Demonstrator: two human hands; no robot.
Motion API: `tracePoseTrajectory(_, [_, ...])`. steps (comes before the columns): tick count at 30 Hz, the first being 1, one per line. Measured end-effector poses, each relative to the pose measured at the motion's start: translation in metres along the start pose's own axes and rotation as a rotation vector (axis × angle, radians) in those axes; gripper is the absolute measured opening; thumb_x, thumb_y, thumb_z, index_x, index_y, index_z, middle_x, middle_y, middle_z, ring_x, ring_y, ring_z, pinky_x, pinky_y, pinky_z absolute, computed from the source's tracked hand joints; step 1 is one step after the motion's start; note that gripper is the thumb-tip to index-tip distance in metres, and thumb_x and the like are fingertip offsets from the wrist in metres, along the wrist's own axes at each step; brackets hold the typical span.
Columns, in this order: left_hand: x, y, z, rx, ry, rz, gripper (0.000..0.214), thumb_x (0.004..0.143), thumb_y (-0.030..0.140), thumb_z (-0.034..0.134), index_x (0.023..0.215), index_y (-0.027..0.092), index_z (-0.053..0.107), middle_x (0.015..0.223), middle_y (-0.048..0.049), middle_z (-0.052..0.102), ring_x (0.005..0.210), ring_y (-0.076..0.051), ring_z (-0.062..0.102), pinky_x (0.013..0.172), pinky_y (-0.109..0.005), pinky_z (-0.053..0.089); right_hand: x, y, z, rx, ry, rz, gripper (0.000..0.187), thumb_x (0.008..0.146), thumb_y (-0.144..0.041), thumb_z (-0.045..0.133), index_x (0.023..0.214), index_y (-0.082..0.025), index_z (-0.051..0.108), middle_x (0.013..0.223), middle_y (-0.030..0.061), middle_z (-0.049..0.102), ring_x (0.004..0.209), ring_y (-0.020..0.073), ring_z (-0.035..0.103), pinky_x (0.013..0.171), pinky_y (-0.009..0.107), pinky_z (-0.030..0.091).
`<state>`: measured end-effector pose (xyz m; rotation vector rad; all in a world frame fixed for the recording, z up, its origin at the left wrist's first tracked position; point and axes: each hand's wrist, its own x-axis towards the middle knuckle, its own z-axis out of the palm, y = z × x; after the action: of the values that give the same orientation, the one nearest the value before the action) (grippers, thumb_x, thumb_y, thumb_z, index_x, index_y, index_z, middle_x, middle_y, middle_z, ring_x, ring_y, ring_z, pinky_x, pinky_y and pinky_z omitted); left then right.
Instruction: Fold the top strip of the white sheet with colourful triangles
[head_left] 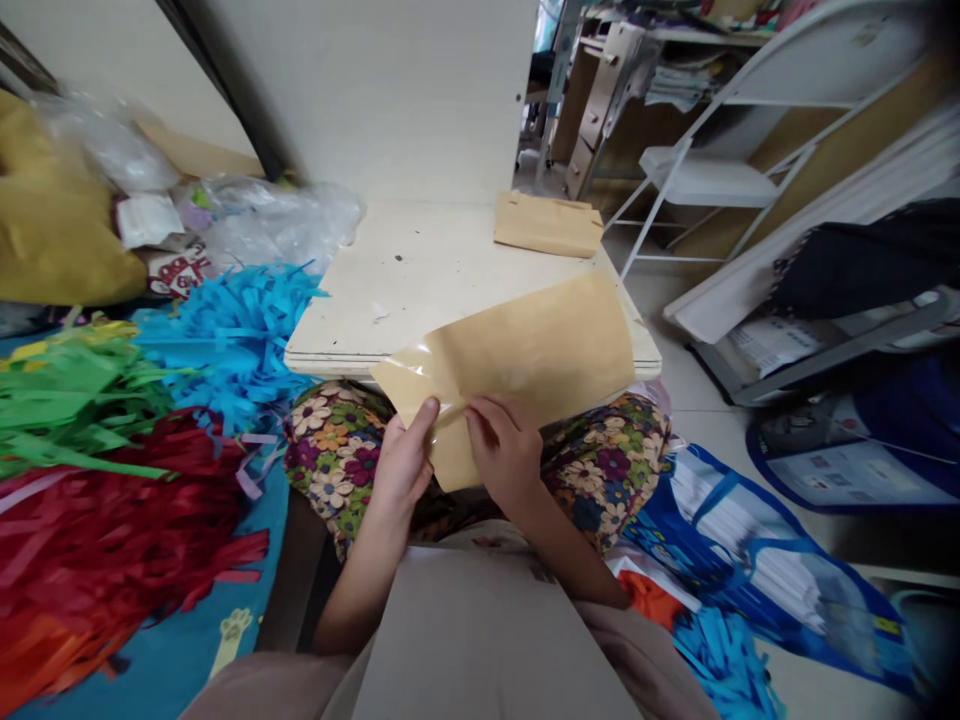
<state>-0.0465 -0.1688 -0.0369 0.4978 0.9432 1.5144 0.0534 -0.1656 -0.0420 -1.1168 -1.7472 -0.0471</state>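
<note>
A tan paper sheet (525,355) with a glossy clear strip along its left edge lies tilted over the near edge of the low cream table (420,280). My left hand (403,462) grips the sheet's lower left corner, thumb on top. Beside it, my right hand (505,447) pinches the same lower edge with curled fingers. Both hands hover above my lap in flowered fabric (607,460). A folded tan paper piece (547,224) rests at the table's far right corner.
Piles of shredded paper lie at left: blue (232,330), green (75,395), red (97,530). Clear plastic bags (277,220) sit behind them. A white metal rack (705,170) and blue bags of papers (750,560) stand at right.
</note>
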Motion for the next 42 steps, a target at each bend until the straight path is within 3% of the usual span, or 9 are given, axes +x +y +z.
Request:
tracePoseTrajectory(9, [-0.0015, -0.0036, -0.0021, 0.023, -0.023, 0.089, 0.026, 0.062, 0.027, 0.063, 0.085, 0.016, 0.060, 0.083, -0.0012, 0.063, 0.077, -0.012, 0.058, 0.071, -0.019, 0.045, 0.0001, -0.0019, -0.0054, -0.105, 0.018, -0.058, 0.008, 0.075, -0.015, 0.050, 0.072, -0.018, 0.057, 0.071, -0.0002, 0.062, 0.068, 0.0106, 0.055, 0.074, 0.027, 0.038])
tracePoseTrajectory(17, [-0.0008, -0.0056, -0.0022, 0.105, 0.003, 0.194, 0.018, 0.062, 0.028, 0.062, 0.073, 0.013, 0.062, 0.072, -0.0018, 0.063, 0.081, -0.012, 0.056, 0.077, -0.019, 0.043, -0.0003, -0.0014, -0.0038, -0.036, 0.010, -0.011, 0.007, 0.075, -0.015, 0.049, 0.075, -0.017, 0.056, 0.075, 0.0009, 0.062, 0.073, 0.0108, 0.055, 0.074, 0.027, 0.039])
tracePoseTrajectory(20, [-0.0004, -0.0061, -0.0035, 0.136, 0.023, 0.191, 0.021, 0.061, 0.029, 0.062, 0.073, 0.013, 0.062, 0.072, -0.0018, 0.063, 0.077, -0.012, 0.057, 0.075, -0.019, 0.043, 0.0004, -0.0010, -0.0044, -0.043, -0.020, 0.011, 0.010, 0.076, -0.017, 0.048, 0.080, -0.017, 0.058, 0.076, 0.0022, 0.061, 0.074, 0.0121, 0.053, 0.071, 0.027, 0.040])
tracePoseTrajectory(27, [-0.0019, -0.0068, -0.0036, 0.139, -0.004, 0.170, 0.019, 0.061, 0.029, 0.063, 0.073, 0.014, 0.063, 0.076, 0.0006, 0.063, 0.074, -0.008, 0.056, 0.073, -0.015, 0.042, 0.0014, -0.0023, -0.0063, -0.034, 0.078, -0.011, 0.013, 0.073, -0.014, 0.052, 0.060, -0.017, 0.054, 0.070, 0.0003, 0.059, 0.069, 0.0103, 0.053, 0.068, 0.026, 0.041])
tracePoseTrajectory(42, [-0.0043, -0.0028, -0.0022, 0.140, 0.038, 0.129, 0.022, 0.057, 0.032, 0.065, 0.072, 0.015, 0.063, 0.073, 0.0016, 0.063, 0.062, -0.007, 0.055, 0.063, -0.015, 0.043, -0.0029, -0.0026, -0.0041, -0.078, 0.086, -0.092, 0.009, 0.074, -0.013, 0.051, 0.066, -0.018, 0.054, 0.071, 0.0002, 0.060, 0.070, 0.0104, 0.053, 0.070, 0.025, 0.041])
